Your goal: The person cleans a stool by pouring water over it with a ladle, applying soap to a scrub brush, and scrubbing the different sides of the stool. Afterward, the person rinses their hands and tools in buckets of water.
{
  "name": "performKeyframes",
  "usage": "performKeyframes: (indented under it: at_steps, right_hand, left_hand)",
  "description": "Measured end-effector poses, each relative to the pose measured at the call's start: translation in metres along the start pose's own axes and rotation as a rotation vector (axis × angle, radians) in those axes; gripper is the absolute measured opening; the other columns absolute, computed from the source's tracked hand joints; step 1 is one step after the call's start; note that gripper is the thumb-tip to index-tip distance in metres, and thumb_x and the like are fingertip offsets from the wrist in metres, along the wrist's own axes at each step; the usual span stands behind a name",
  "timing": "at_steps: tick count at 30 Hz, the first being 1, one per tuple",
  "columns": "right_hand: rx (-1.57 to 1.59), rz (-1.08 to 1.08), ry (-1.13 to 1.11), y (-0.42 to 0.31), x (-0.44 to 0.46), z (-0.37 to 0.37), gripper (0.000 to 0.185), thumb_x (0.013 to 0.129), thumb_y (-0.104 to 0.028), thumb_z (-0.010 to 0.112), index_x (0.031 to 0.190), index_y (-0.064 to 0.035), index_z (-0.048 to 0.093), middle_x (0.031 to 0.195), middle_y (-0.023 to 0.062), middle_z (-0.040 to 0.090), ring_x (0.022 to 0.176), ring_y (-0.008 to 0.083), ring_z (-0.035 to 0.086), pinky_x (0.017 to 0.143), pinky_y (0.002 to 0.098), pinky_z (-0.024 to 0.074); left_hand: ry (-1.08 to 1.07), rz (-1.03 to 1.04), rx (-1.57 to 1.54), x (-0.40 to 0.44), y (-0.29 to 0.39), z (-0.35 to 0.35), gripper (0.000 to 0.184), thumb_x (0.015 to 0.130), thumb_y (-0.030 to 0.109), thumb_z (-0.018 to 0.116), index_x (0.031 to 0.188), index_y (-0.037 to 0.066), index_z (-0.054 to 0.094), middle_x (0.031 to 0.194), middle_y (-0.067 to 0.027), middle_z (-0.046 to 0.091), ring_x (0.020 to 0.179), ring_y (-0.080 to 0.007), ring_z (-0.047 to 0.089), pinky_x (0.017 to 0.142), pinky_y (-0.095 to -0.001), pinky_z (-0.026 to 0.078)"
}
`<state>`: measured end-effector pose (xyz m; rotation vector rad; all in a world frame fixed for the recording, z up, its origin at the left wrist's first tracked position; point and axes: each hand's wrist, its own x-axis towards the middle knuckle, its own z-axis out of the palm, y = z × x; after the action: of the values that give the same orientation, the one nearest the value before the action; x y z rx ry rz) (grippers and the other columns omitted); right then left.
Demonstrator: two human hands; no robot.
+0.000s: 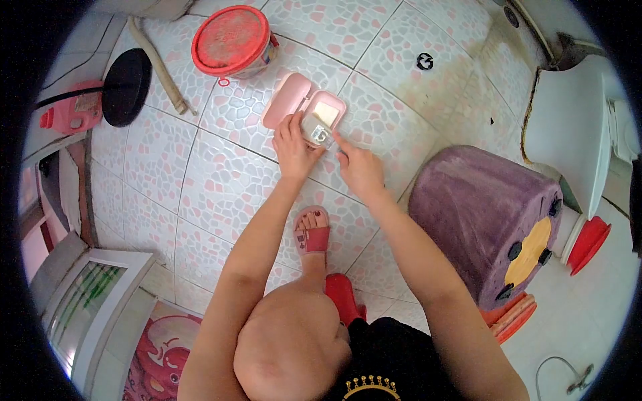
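Note:
An open pink box [285, 101] rests on the tiled floor, its lid folded to the left. Inside it lies a pale cream block [326, 112], and over its near part is a small greyish-white item with dark markings [319, 134]. My left hand [295, 148] is at the box's near left edge, fingers around that item's left side and closed. On the right, my right hand [360, 170] points its index finger to the item's right edge, the other fingers curled in. Whether it grips a small clear piece there is hard to tell.
A red-lidded bucket [229, 41] stands beyond the box. A stick [157, 67] and a black disc [126, 87] are at the upper left. To the right are a purple padded stool [478, 214] and a white toilet [568, 127]. My slippered foot [312, 239] is below the hands.

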<state>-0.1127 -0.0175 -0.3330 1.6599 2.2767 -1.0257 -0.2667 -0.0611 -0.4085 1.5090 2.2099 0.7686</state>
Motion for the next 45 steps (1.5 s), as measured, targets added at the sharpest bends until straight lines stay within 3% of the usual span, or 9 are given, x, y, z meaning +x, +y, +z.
performKeyframes:
  at_steps: [5,14,24,29,33,45]
  right_hand:
    - [0.063,-0.058,0.001,0.008,-0.012,0.013,0.051,0.091,-0.021,0.061,0.14,-0.0337,0.052,0.085,0.0184,0.068,0.08,0.0382,0.068,0.073,0.0497,0.0544]
    - [-0.051,-0.071,0.037,0.021,0.021,-0.033,0.051,0.089,-0.019,0.064,0.137,-0.036,0.055,0.086,0.0145,0.07,0.078,0.0356,0.067,0.071,0.0464,0.0536]
    - [-0.177,-0.083,0.166,0.027,0.043,-0.037,0.054,0.09,-0.018,0.061,0.14,-0.0342,0.052,0.084,0.0139,0.07,0.077,0.0354,0.067,0.068,0.0469,0.0531]
    - [-0.117,0.087,0.163,0.018,0.013,-0.021,0.054,0.09,-0.019,0.061,0.142,-0.0308,0.051,0.08,0.015,0.069,0.075,0.0363,0.067,0.068,0.0491,0.0522]
    - [-0.1,0.155,0.053,0.002,-0.006,-0.022,0.051,0.091,-0.022,0.058,0.142,-0.0219,0.05,0.086,0.0173,0.07,0.077,0.0381,0.069,0.069,0.0518,0.0533]
    - [-0.021,0.185,-0.128,-0.03,-0.028,-0.01,0.049,0.092,-0.022,0.059,0.141,-0.0209,0.052,0.093,0.019,0.07,0.094,0.037,0.067,0.076,0.0517,0.0537]
  left_hand:
    - [0.068,0.031,0.054,0.0,-0.004,0.006,0.093,0.058,0.019,0.086,0.139,0.008,0.044,0.135,-0.013,0.045,0.127,-0.0339,0.043,0.103,-0.0455,0.034]
    - [0.016,0.04,0.036,-0.001,-0.006,0.004,0.099,0.062,0.04,0.087,0.143,0.008,0.04,0.139,-0.0161,0.043,0.129,-0.0357,0.04,0.106,-0.0499,0.03]
    - [-0.004,0.031,0.064,-0.003,-0.005,0.003,0.1,0.062,0.042,0.087,0.143,0.008,0.04,0.14,-0.0148,0.043,0.13,-0.0347,0.039,0.107,-0.0492,0.029]
    - [0.009,0.029,0.072,-0.003,-0.005,0.003,0.099,0.062,0.042,0.087,0.143,0.008,0.04,0.14,-0.0148,0.043,0.129,-0.0344,0.041,0.106,-0.0488,0.029]
    - [0.027,0.009,0.057,-0.003,-0.002,0.003,0.101,0.055,0.033,0.091,0.141,0.009,0.043,0.138,-0.011,0.044,0.129,-0.0318,0.041,0.105,-0.0469,0.029]
    - [0.048,0.043,0.061,-0.003,-0.009,0.008,0.096,0.056,0.019,0.087,0.14,0.009,0.043,0.136,-0.0121,0.045,0.127,-0.0325,0.042,0.104,-0.0474,0.029]
